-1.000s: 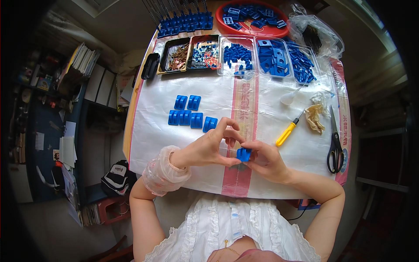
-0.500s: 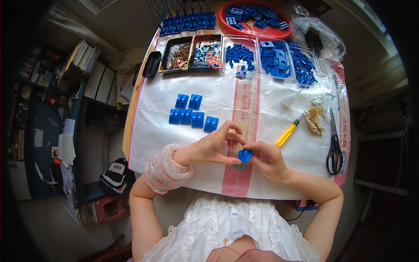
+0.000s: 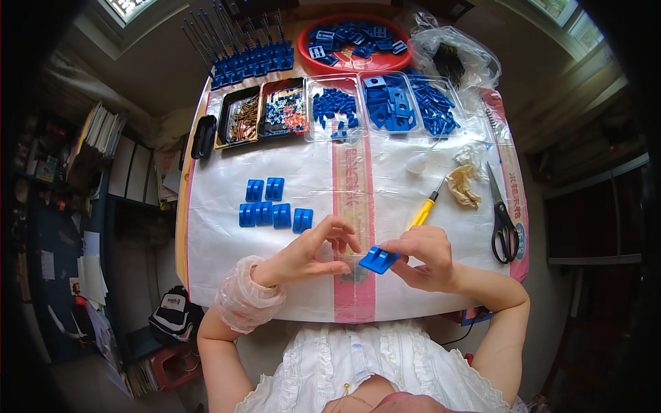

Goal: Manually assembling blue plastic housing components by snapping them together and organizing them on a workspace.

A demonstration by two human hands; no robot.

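Note:
My right hand (image 3: pixel 421 256) pinches a small blue plastic bracket (image 3: pixel 378 259), a flat square base with raised ridges, just above the table near its front edge. To the left of it, my left hand (image 3: pixel 313 252) is empty, thumb and fingers apart and curved toward the bracket. Several matching blue brackets (image 3: pixel 264 213) lie in two loose rows beyond my left hand. A yellow-handled screwdriver (image 3: pixel 423 212) rests just past my right hand, its tip pointing away; the hand covers the end of its handle.
Trays at the back hold brass screws (image 3: pixel 246 120), small nuts (image 3: pixel 285 114), blue pegs (image 3: pixel 334 107), blue plates (image 3: pixel 390 103) and blue strips (image 3: pixel 436 110). Behind stand a red basin (image 3: pixel 354 63) and blue pieces with upright rods (image 3: pixel 253 60). Black scissors (image 3: pixel 505 237) and crumpled paper (image 3: pixel 465 186) lie right.
My left hand has come away from the bracket, which now stays in my right hand alone and is turned to show its ridged face. The whole view has shifted slightly.

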